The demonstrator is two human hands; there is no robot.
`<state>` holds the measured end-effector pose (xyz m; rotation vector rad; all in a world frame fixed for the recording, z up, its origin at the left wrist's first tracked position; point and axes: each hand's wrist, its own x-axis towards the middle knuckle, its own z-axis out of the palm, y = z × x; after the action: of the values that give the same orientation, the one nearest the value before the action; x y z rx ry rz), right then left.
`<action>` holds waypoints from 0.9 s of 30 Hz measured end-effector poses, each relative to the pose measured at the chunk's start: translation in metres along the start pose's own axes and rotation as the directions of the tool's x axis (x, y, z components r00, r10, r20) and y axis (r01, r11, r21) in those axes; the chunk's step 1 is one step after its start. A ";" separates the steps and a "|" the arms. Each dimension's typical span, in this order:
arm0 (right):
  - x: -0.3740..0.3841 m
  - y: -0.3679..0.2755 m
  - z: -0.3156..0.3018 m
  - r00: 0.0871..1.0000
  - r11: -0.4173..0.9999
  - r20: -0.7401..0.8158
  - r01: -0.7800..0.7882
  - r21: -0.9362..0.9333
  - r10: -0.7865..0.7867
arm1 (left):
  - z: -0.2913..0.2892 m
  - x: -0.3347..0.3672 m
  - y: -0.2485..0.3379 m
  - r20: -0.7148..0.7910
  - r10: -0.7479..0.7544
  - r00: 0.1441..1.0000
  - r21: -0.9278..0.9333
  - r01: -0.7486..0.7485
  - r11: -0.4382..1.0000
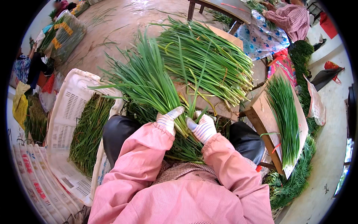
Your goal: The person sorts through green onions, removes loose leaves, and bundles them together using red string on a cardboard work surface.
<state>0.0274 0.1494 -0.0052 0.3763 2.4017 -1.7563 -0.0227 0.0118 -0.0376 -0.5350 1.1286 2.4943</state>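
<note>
My left hand [168, 118], in a white striped glove, is closed around a loose bunch of green garlic chives [147, 76]. The leaves fan up and away to the left, and the pale stem ends point down between my hands. My right hand [203, 128], gloved alike, pinches a few chive leaves [194, 98] beside the bunch's lower end. Just beyond my hands, a large pile of chives [209, 59] lies on a low wooden table [220, 106], pale ends toward the right. More loose chives [186, 148] lie on my lap.
At my left stands a white plastic crate [61, 112] holding chives. A small table [257, 108] at my right carries a neat chive bundle [285, 119]. Greens line the right wall. A co-worker in a checked shirt [289, 20] sits far right; another person [24, 69] sits far left.
</note>
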 end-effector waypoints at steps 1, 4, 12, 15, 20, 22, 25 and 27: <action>0.003 -0.004 -0.001 1.000 0.997 -0.008 0.017 -0.081 -0.017 | -0.001 0.003 0.001 -0.040 0.032 0.999 0.043 -0.030 0.999; 0.010 -0.009 -0.006 0.998 0.919 0.015 0.057 -0.390 -0.055 | 0.005 0.006 0.013 -0.089 0.099 0.991 0.181 -0.081 0.980; -0.017 0.021 -0.014 0.990 0.814 0.135 0.042 -0.580 0.045 | -0.019 0.031 0.044 0.115 0.167 0.979 -0.080 -0.158 0.984; -0.039 0.059 -0.034 0.910 0.583 0.146 -0.120 -0.803 0.388 | -0.028 0.050 0.043 0.186 0.137 0.973 -0.205 -0.098 0.974; -0.059 -0.003 -0.082 0.795 0.362 0.154 -0.087 -0.928 0.586 | -0.001 0.027 0.048 -0.017 0.057 0.998 -0.145 -0.059 0.988; -0.062 -0.033 -0.082 0.941 0.575 0.153 -0.052 -0.816 0.302 | -0.003 0.031 0.033 -0.063 0.037 0.997 -0.119 -0.044 0.992; -0.059 -0.029 -0.058 0.932 0.601 0.116 0.312 -0.736 -0.343 | 0.017 0.026 0.006 0.061 0.023 0.998 -0.141 -0.014 0.990; -0.041 -0.020 -0.041 0.977 0.765 0.213 0.143 -0.628 -0.008 | 0.015 0.029 0.000 0.045 -0.062 0.997 -0.020 0.063 0.998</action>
<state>0.0625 0.1785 0.0361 0.0063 2.6871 -0.8236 -0.0507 0.0284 -0.0422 -0.5105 1.0537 2.4548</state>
